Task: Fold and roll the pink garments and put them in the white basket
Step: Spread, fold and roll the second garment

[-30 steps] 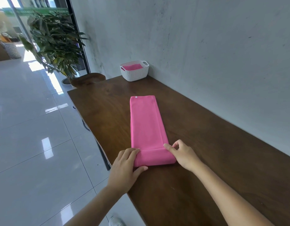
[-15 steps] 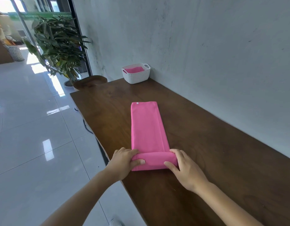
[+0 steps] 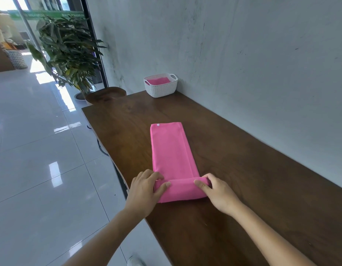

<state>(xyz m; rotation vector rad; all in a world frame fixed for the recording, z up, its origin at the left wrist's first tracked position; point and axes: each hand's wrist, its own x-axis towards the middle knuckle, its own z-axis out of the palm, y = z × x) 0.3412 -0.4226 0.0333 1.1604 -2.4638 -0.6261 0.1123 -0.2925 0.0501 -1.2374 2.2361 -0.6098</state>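
I see the pink garment (image 3: pixel 171 150) lying as a long folded strip on the wooden table (image 3: pixel 252 179), its near end turned up into a short roll (image 3: pixel 182 191). The left hand (image 3: pixel 145 191) grips the roll's left end, fingers curled over the top and thumb on the front. The right hand (image 3: pixel 219 193) clasps the right end likewise. Well beyond the strip, the white basket (image 3: pixel 161 90) stands at the table's far corner by the wall (image 3: pixel 243 54), with another pink cloth (image 3: pixel 159 81) inside. A potted plant (image 3: pixel 68 52) stands past the table.
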